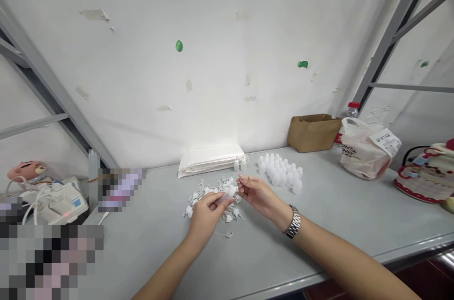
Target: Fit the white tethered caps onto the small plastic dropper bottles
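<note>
My left hand (205, 216) is closed around a small translucent white squeeze bottle (227, 194), tilted with its top toward the right. At that top, my right hand (260, 196) pinches a small white cap, mostly hidden by the fingertips. A loose pile of white caps with strap rings and pointed tips (208, 190) lies under and around both hands. One thin strap with a ring (229, 233) rests apart, nearer the front edge. Several uncapped-looking bottles (280, 171) stand upright in a cluster right of my right hand. Two small bottles (240, 164) stand behind the pile.
A stack of white folded sheets (209, 160) lies against the wall. At the back right are a brown cardboard box (312, 135), a red-capped bottle (353, 110), a plastic bag (362, 151) and a decorated bag (427, 174). A white power strip (67, 205) with cables sits left.
</note>
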A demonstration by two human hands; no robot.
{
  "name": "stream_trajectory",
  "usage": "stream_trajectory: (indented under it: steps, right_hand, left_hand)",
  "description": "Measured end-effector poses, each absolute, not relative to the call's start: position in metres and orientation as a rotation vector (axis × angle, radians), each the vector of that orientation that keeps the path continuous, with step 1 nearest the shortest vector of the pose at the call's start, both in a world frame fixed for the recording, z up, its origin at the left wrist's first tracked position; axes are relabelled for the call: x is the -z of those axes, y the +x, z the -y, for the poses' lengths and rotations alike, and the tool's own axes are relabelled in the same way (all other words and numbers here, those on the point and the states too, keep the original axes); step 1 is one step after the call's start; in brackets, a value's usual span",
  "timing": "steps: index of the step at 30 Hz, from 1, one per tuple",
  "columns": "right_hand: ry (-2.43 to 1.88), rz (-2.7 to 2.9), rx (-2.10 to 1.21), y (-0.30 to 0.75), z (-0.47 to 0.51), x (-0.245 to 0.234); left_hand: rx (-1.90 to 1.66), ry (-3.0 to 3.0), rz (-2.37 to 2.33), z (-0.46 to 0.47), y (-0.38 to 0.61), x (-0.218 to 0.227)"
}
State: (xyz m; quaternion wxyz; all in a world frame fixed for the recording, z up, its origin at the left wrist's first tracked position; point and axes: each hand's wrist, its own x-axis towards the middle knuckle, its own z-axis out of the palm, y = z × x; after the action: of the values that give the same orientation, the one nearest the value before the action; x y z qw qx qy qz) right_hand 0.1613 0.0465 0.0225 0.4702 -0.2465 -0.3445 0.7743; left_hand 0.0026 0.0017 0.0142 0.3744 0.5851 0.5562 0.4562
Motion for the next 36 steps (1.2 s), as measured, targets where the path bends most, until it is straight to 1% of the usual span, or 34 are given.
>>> stream_trajectory:
  steps: [17,31,36]
  right_hand:
    - [-0.600,0.847,-1.856,0.159,-0.044,-0.017]
    - [-0.729,0.924,-1.700,0.154,-0.039,-0.019]
    - [-0.766,0.974,-1.612,0.151,-0.037,-0.016]
  left_hand:
    - [-1.179,1.569,-1.484,-0.001,0.003,-0.014]
    - [-1.174,1.488,-1.466,0.003,0.008,-0.016]
    - [-1.183,1.471,-1.440,0.003,0.008,-0.011]
